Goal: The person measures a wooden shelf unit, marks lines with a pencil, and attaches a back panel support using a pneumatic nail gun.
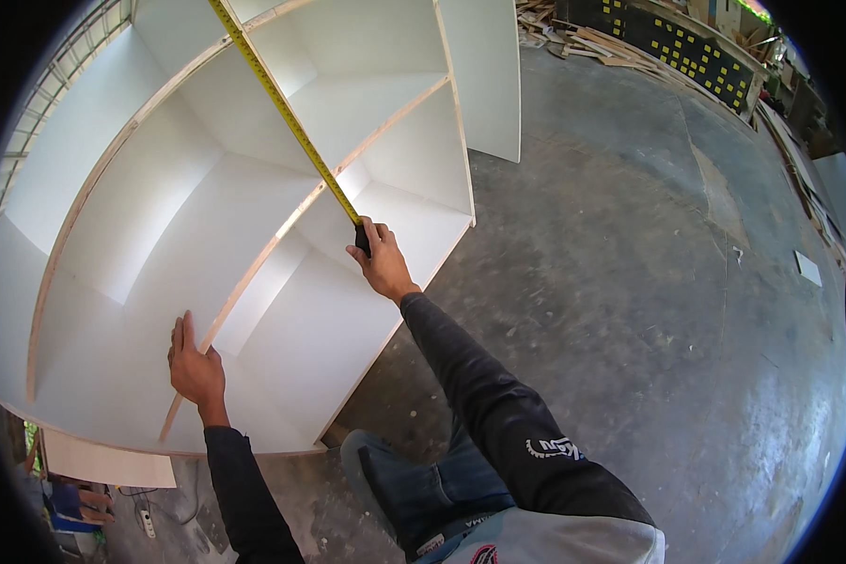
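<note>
A white shelving cabinet point(291, 329) with raw wooden front edges and several compartments fills the left of the view. My right hand point(385, 266) is closed around the black case of a tape measure point(362, 241), in front of the lower right compartments. From it the yellow blade point(287, 115) runs out straight, up and to the left across the front edges; its far end lies beyond the top of the view. My left hand point(197, 374) rests at a wooden divider edge point(240, 287) near the cabinet's lower end, fingers stretched out and nothing held.
Grey concrete floor point(611, 310) spreads to the right of the cabinet. Scrap wood strips point(606, 47) are piled at the back, beside a black panel with yellow squares point(686, 58). A white power strip point(148, 523) with a cable lies at the lower left.
</note>
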A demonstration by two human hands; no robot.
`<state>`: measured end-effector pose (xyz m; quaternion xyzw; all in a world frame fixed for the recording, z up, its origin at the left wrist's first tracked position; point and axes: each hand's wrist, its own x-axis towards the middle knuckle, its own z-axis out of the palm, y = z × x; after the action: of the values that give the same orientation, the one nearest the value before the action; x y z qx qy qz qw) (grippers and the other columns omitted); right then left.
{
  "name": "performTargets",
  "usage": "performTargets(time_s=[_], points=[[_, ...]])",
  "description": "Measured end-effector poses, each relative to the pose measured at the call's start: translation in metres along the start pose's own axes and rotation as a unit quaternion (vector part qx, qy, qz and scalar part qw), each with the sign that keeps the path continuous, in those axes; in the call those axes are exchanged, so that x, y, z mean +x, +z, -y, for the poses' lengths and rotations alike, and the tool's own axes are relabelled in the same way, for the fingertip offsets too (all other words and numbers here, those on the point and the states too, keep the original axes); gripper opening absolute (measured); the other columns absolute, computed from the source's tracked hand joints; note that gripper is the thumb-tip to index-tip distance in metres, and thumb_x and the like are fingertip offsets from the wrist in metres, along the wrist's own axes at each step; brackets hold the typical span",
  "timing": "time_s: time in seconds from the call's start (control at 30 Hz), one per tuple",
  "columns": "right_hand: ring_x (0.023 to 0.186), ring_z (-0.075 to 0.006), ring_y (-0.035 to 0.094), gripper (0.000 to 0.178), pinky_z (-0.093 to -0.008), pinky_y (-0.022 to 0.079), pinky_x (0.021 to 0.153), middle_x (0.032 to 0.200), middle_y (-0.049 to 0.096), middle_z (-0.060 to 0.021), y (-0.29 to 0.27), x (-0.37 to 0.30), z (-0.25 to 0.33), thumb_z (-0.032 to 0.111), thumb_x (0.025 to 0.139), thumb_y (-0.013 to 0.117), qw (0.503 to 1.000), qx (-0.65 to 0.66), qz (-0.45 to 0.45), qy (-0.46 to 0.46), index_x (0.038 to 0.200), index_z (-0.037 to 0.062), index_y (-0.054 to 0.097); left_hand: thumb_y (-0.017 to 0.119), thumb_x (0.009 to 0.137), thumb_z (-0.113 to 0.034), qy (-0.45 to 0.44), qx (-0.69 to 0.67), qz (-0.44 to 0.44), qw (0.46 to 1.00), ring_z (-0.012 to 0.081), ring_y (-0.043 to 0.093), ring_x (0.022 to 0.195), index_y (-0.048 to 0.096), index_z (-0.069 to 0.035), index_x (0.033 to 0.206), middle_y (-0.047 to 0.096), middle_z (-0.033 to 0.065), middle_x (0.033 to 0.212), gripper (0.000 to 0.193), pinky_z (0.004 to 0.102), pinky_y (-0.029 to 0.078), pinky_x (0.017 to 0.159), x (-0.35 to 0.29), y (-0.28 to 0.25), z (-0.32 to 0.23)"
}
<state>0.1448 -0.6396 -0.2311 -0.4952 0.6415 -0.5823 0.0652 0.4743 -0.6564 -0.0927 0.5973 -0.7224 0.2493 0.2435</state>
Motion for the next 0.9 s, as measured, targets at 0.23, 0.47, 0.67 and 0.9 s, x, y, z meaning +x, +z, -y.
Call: performTargets(time_s=[0.23, 0.47, 0.67, 0.9], points=[[0.105, -0.0372, 0.051, 0.057, -0.0453, 0.049, 0.087, 0.116, 0.053, -0.0199, -0.003, 0.001, -0.004, 0.026, 0.092, 0.065, 1.000, 0.008, 0.005, -0.004, 0.138, 0.0034, 0.040, 0.074, 0.073, 0.002, 0.014, 0.016, -0.012, 1.000, 0.0257, 0.058, 0.121, 0.053, -0.024, 0.138, 0.055, 0.0011, 0.139, 0.072, 0.0366, 0.052, 0.095, 0.002, 0.003, 0.001], [0.106, -0.0371, 0.052, 0.058, -0.0440, 0.048, 0.091, 0.117, 0.052, -0.0216, -0.010, -0.024, 0.011, 0.028, 0.092, 0.065, 0.998, 0.047, -0.011, -0.051, 0.137, 0.0009, 0.042, 0.072, 0.074, 0.001, 0.005, 0.035, -0.004, 0.999, 0.0258, 0.060, 0.118, 0.053, -0.024, 0.137, 0.056, 0.0012, 0.138, 0.071, 0.0377, 0.053, 0.094, 0.001, 0.007, 0.005], [0.099, -0.0373, 0.052, 0.053, -0.0440, 0.047, 0.085, 0.110, 0.049, -0.0211, -0.024, -0.079, 0.048, 0.026, 0.091, 0.067, 0.980, 0.182, 0.070, -0.046, 0.131, 0.0005, 0.044, 0.069, 0.077, 0.001, 0.056, 0.031, -0.035, 0.997, 0.0266, 0.062, 0.114, 0.055, -0.024, 0.136, 0.059, 0.0025, 0.135, 0.066, 0.0377, 0.054, 0.089, -0.005, 0.012, 0.013], [0.091, -0.0293, 0.051, 0.053, -0.0388, 0.045, 0.079, 0.103, 0.048, -0.0163, -0.073, -0.148, -0.027, 0.022, 0.085, 0.070, 0.989, 0.136, 0.055, 0.019, 0.126, -0.0010, 0.046, 0.067, 0.076, 0.000, 0.045, 0.004, -0.024, 0.999, 0.0288, 0.063, 0.112, 0.056, -0.024, 0.135, 0.060, 0.0048, 0.133, 0.065, 0.0391, 0.053, 0.089, 0.000, 0.009, -0.001]])
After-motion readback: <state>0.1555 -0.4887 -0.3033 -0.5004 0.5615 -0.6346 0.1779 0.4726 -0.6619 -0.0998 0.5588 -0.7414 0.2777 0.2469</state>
